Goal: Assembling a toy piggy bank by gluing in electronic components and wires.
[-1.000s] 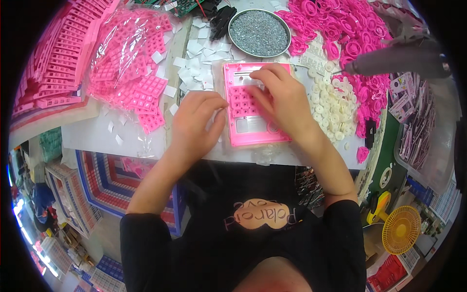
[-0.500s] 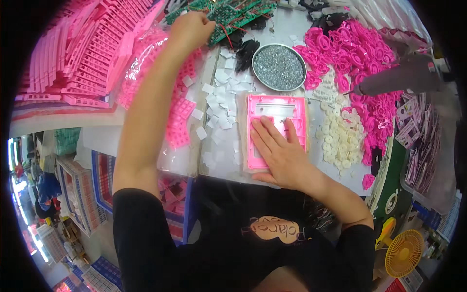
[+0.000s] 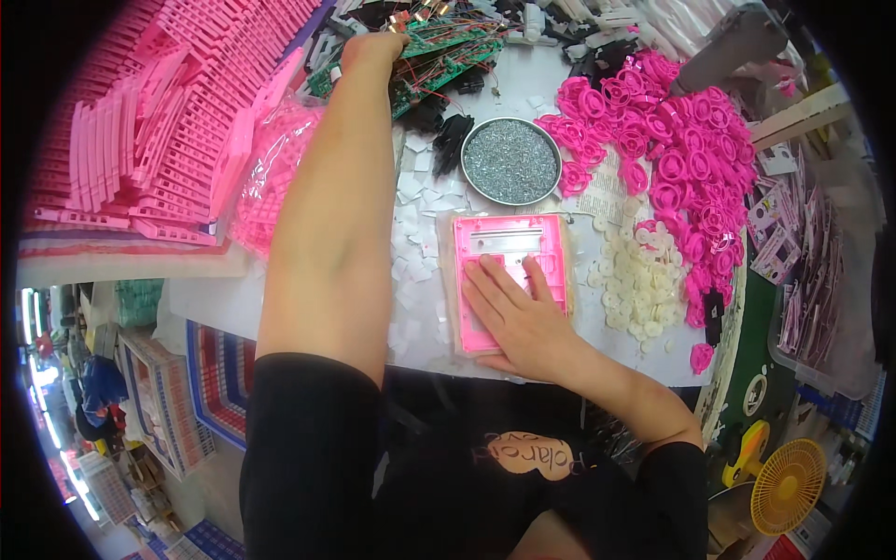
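My right hand (image 3: 523,322) lies flat, pinning the pink case (image 3: 509,280); beyond it, my left hand (image 3: 371,49) seemingly closes on one circuit board (image 3: 439,51), lifting gently.

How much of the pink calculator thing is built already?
Done so far: the pink shell lies open on the white table, with a metal strip fitted near its top. In hand: the right hand presses flat on the shell while the left hand reaches into the green circuit boards. Left to do: no board sits inside yet, and the screws in the round tray look unused.
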`<state>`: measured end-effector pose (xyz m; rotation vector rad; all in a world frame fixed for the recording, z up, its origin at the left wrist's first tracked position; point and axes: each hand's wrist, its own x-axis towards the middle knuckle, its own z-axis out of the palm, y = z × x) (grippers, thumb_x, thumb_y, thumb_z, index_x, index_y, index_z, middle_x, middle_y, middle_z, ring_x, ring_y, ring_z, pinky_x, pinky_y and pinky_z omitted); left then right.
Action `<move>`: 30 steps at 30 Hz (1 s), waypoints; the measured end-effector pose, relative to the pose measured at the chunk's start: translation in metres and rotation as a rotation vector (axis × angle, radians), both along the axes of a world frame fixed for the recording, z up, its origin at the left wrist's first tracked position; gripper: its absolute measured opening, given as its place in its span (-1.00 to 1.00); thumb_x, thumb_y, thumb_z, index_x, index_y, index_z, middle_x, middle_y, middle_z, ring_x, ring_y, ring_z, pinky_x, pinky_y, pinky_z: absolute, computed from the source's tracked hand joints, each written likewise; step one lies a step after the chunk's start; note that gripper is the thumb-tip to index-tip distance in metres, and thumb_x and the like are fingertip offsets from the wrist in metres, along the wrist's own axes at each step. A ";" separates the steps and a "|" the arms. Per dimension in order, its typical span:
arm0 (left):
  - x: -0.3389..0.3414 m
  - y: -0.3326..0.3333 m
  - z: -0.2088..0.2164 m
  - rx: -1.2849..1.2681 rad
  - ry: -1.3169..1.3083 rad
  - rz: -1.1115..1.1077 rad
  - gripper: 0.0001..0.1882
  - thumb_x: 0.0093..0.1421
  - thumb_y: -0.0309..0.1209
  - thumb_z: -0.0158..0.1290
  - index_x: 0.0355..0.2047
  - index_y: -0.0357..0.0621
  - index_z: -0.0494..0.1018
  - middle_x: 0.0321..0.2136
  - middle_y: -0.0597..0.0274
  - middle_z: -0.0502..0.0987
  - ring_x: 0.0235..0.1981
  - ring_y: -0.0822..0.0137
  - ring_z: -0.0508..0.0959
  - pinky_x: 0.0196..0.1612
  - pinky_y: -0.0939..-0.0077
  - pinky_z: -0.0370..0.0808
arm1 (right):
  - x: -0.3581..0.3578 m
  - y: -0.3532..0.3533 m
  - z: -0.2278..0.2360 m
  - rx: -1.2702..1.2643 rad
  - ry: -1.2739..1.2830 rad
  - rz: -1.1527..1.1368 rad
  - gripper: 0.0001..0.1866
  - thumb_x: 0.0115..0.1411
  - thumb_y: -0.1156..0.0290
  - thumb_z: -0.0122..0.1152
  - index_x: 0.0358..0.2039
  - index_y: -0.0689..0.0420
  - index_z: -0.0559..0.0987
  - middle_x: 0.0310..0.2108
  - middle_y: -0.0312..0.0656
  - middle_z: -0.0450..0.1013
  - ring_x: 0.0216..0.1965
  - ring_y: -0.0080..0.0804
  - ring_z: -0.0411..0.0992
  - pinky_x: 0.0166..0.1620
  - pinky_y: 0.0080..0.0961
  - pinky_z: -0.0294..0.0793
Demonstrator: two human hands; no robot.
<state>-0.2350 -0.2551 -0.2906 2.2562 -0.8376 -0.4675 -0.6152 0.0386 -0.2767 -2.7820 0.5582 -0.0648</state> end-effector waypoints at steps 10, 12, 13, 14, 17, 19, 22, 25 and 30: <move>-0.045 0.056 0.060 -0.410 -0.337 -0.053 -0.69 0.12 -0.23 0.28 -0.30 -0.23 0.54 -0.26 0.03 0.65 -0.20 0.08 0.65 -0.12 0.19 0.55 | -0.009 -0.001 0.001 0.050 -0.159 -0.022 -0.04 0.02 -0.05 0.45 0.34 0.14 0.30 0.39 -0.01 0.14 0.47 -0.09 0.00 0.37 0.20 0.06; -0.057 0.095 0.079 -0.743 -0.243 -0.081 -0.74 0.10 -0.34 0.30 -0.34 -0.24 0.51 -0.35 0.10 0.61 -0.32 0.17 0.62 -0.19 0.23 0.53 | -0.013 -0.015 0.013 0.142 -0.434 -0.038 -0.19 0.07 -0.01 0.42 0.26 0.14 0.41 0.27 0.00 0.29 0.35 -0.10 0.18 0.29 0.03 0.22; -0.070 0.119 0.087 -0.943 -0.280 -0.111 -0.78 0.09 -0.43 0.31 -0.37 -0.23 0.49 -0.40 0.15 0.57 -0.39 0.22 0.59 -0.23 0.25 0.51 | -0.014 -0.024 0.019 0.184 -0.575 -0.046 -0.26 0.10 0.02 0.40 0.22 0.13 0.46 0.21 0.00 0.37 0.28 -0.10 0.27 0.26 -0.05 0.29; -0.087 0.140 0.086 -1.093 -0.303 -0.233 -0.81 0.04 -0.52 0.30 -0.39 -0.20 0.48 -0.44 0.18 0.54 -0.42 0.21 0.55 -0.27 0.26 0.50 | -0.014 -0.033 0.022 0.335 -0.675 -0.125 -0.33 0.13 0.06 0.38 0.18 0.15 0.49 0.14 -0.04 0.41 0.20 -0.16 0.32 0.20 -0.13 0.34; -0.127 0.217 0.093 -1.240 -0.731 -0.649 -0.70 -0.15 -0.70 0.25 -0.40 -0.15 0.46 -0.44 0.21 0.50 -0.42 0.15 0.52 -0.30 0.29 0.46 | -0.007 -0.050 0.040 0.879 -0.921 -0.330 -0.52 0.23 0.20 0.31 0.08 0.20 0.56 -0.05 -0.14 0.52 -0.03 -0.36 0.43 0.03 -0.37 0.44; -0.151 0.255 0.084 -1.125 -0.775 -0.819 -0.67 -0.22 -0.70 0.23 -0.40 -0.15 0.46 -0.38 0.18 0.50 -0.37 0.06 0.52 -0.25 0.25 0.45 | 0.017 -0.055 0.060 1.323 -1.014 -0.453 -0.62 0.28 0.28 0.26 0.03 0.22 0.58 -0.16 -0.22 0.55 -0.18 -0.51 0.45 -0.09 -0.49 0.46; -0.167 0.293 0.066 -1.015 -0.696 -0.875 -0.66 -0.08 -0.79 0.15 -0.32 -0.14 0.42 -0.16 0.14 0.47 -0.21 0.06 0.52 -0.10 0.32 0.46 | 0.027 -0.051 0.051 1.497 -1.070 -0.513 -0.78 0.32 0.38 0.25 -0.10 0.23 0.60 -0.33 -0.30 0.54 -0.36 -0.64 0.47 -0.28 -0.61 0.48; -0.169 0.319 0.047 -0.858 -0.486 -0.670 -0.60 -0.02 -0.82 0.10 -0.20 -0.15 0.39 0.01 0.10 0.40 -0.14 0.08 0.51 -0.01 0.28 0.47 | 0.023 -0.046 0.049 1.332 -1.081 -0.556 -0.86 0.29 0.47 0.28 -0.19 0.24 0.58 -0.45 -0.30 0.51 -0.52 -0.64 0.44 -0.44 -0.65 0.46; -0.168 0.347 0.049 -0.530 0.717 -0.624 -0.46 0.22 -0.65 0.09 0.20 -0.27 0.25 0.05 0.10 0.44 -0.15 0.27 0.58 -0.10 0.26 0.60 | 0.008 -0.054 0.054 1.287 -1.096 -0.455 -0.88 0.27 0.52 0.29 -0.23 0.26 0.57 -0.49 -0.28 0.51 -0.55 -0.62 0.45 -0.50 -0.63 0.44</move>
